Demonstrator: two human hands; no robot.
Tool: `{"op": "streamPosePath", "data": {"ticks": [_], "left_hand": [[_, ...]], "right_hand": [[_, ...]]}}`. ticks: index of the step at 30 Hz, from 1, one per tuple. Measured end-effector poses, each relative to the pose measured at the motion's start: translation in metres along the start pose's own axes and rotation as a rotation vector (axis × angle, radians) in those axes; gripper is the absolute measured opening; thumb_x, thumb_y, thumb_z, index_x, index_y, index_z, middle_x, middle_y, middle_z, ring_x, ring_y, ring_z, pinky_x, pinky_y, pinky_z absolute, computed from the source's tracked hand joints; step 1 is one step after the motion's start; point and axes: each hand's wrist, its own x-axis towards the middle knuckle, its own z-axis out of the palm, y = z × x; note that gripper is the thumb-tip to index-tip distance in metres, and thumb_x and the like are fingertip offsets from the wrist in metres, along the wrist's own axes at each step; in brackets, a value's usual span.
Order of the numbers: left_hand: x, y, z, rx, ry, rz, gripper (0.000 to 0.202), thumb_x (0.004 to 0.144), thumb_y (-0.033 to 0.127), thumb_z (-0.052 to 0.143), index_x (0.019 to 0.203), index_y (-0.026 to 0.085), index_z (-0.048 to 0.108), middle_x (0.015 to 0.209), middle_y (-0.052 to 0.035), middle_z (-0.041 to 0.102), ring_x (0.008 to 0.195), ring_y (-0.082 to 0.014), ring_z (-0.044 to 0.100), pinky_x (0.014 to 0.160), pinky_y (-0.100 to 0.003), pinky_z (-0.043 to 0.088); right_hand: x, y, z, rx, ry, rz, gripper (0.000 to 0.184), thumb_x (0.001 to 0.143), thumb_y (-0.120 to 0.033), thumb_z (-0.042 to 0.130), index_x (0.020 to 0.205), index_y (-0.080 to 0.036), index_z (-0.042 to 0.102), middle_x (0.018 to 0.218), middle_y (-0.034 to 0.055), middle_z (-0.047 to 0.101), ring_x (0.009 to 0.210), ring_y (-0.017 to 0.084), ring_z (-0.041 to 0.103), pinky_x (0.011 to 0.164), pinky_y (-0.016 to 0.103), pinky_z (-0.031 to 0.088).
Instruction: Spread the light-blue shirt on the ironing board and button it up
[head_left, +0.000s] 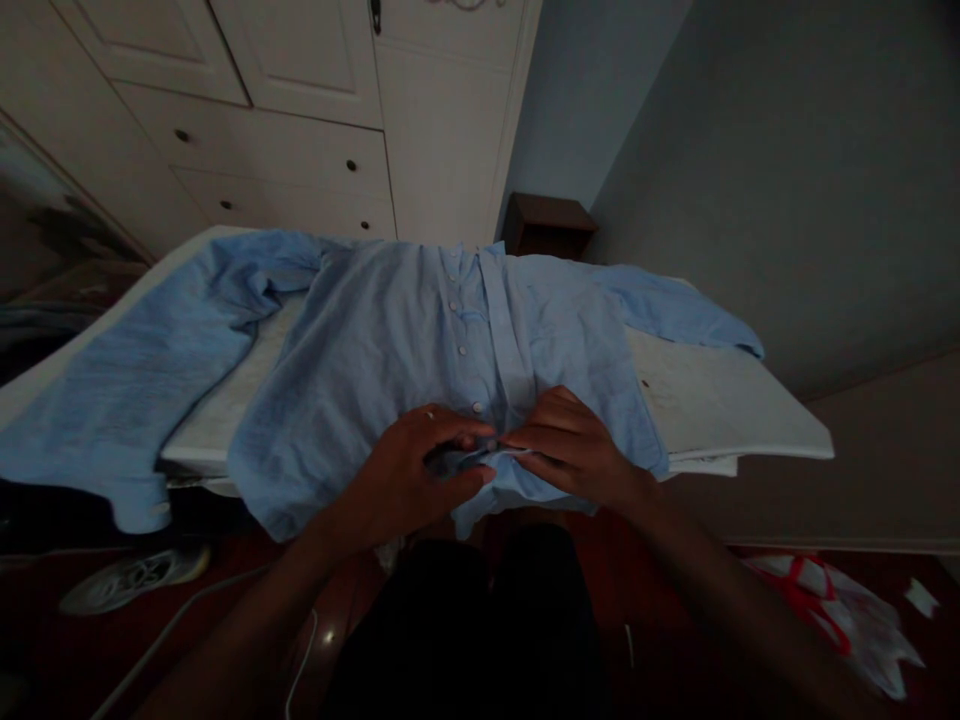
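Observation:
A light blue button-up shirt point(375, 330) lies spread front side up over a white ironing board point(720, 400). Its sleeves reach out to both sides, and the left one hangs over the near edge. White buttons run down the middle of the front. Near the hem, my left hand point(412, 470) curls round the placket, thumb and fingers at a button. Against it, my right hand point(574, 445) pinches the front edge of the cloth with bent fingers. The hem droops over the board's near edge between my hands and my legs.
A white cabinet point(300, 70) with drawers stands behind the board, beside a small brown box-like unit point(551, 215). On the red floor are a shoe point(135, 580), a white cord point(180, 615) and a plastic bag point(840, 610) with red handles. A wall rises at the right.

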Motion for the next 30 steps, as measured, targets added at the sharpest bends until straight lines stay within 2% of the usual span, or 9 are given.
{"op": "streamPosePath", "data": {"ticks": [3, 6, 8, 13, 17, 20, 26, 30], "left_hand": [[0.000, 0.002, -0.001, 0.017, -0.019, 0.070, 0.026, 0.087, 0.025, 0.060, 0.111, 0.019, 0.066, 0.091, -0.0035, 0.067, 0.085, -0.0147, 0.064, 0.079, -0.030, 0.052], [0.002, 0.001, 0.000, 0.048, -0.023, 0.090, 0.022, 0.088, 0.022, 0.059, 0.108, 0.020, 0.067, 0.088, -0.0026, 0.068, 0.084, -0.0143, 0.063, 0.076, -0.029, 0.051], [0.003, -0.001, 0.003, 0.078, 0.000, 0.101, 0.019, 0.086, 0.020, 0.061, 0.104, 0.020, 0.069, 0.086, -0.0020, 0.068, 0.083, -0.0145, 0.063, 0.077, -0.029, 0.051], [0.003, -0.006, 0.009, 0.120, 0.083, 0.164, 0.013, 0.088, 0.022, 0.061, 0.096, 0.020, 0.071, 0.083, -0.0014, 0.070, 0.080, -0.0134, 0.063, 0.077, -0.030, 0.050], [0.001, -0.008, 0.011, 0.181, 0.085, 0.178, 0.014, 0.092, 0.023, 0.057, 0.094, 0.019, 0.070, 0.082, -0.0012, 0.070, 0.079, -0.0138, 0.061, 0.075, -0.029, 0.048], [-0.001, -0.007, 0.011, 0.181, 0.086, 0.193, 0.014, 0.093, 0.022, 0.055, 0.095, 0.019, 0.069, 0.082, -0.0008, 0.069, 0.079, -0.0134, 0.060, 0.073, -0.029, 0.046], [-0.002, -0.004, 0.013, 0.168, 0.128, 0.187, 0.010, 0.092, 0.022, 0.058, 0.093, 0.019, 0.068, 0.079, 0.0011, 0.069, 0.076, -0.0128, 0.060, 0.073, -0.030, 0.043], [-0.002, -0.005, 0.013, 0.173, 0.098, 0.183, 0.013, 0.093, 0.022, 0.055, 0.095, 0.019, 0.068, 0.082, 0.0006, 0.069, 0.077, -0.0130, 0.059, 0.074, -0.031, 0.043]], "right_hand": [[-0.003, -0.001, -0.001, -0.077, 0.016, -0.057, 0.008, 0.090, -0.020, 0.058, 0.094, -0.016, 0.065, 0.072, 0.0007, 0.060, 0.070, 0.013, 0.053, 0.070, 0.032, 0.041], [-0.004, -0.001, -0.001, -0.121, 0.007, -0.078, 0.008, 0.090, -0.018, 0.058, 0.096, -0.019, 0.064, 0.072, -0.0007, 0.061, 0.069, 0.013, 0.052, 0.070, 0.031, 0.040], [-0.003, -0.002, -0.001, -0.146, -0.015, -0.095, 0.010, 0.090, -0.017, 0.058, 0.098, -0.018, 0.064, 0.073, -0.0004, 0.061, 0.069, 0.013, 0.051, 0.069, 0.030, 0.040], [-0.003, -0.004, -0.004, -0.184, -0.070, -0.125, 0.014, 0.093, -0.027, 0.055, 0.095, -0.017, 0.063, 0.074, 0.0010, 0.061, 0.070, 0.014, 0.051, 0.068, 0.031, 0.040], [-0.005, -0.003, -0.004, -0.258, -0.040, -0.177, 0.003, 0.088, -0.015, 0.061, 0.089, -0.016, 0.063, 0.067, -0.0011, 0.060, 0.064, 0.012, 0.049, 0.065, 0.030, 0.040], [-0.007, -0.003, -0.003, -0.286, -0.018, -0.219, 0.014, 0.082, -0.010, 0.067, 0.095, -0.015, 0.064, 0.067, -0.0018, 0.062, 0.064, 0.012, 0.051, 0.064, 0.030, 0.042], [0.001, -0.007, -0.001, -0.345, -0.002, -0.300, 0.006, 0.082, -0.011, 0.068, 0.088, -0.012, 0.065, 0.062, -0.0012, 0.063, 0.059, 0.011, 0.051, 0.062, 0.030, 0.044], [0.007, -0.009, 0.000, -0.348, -0.031, -0.330, 0.003, 0.084, -0.012, 0.065, 0.086, -0.010, 0.066, 0.063, 0.0008, 0.064, 0.059, 0.012, 0.053, 0.061, 0.030, 0.044]]}}
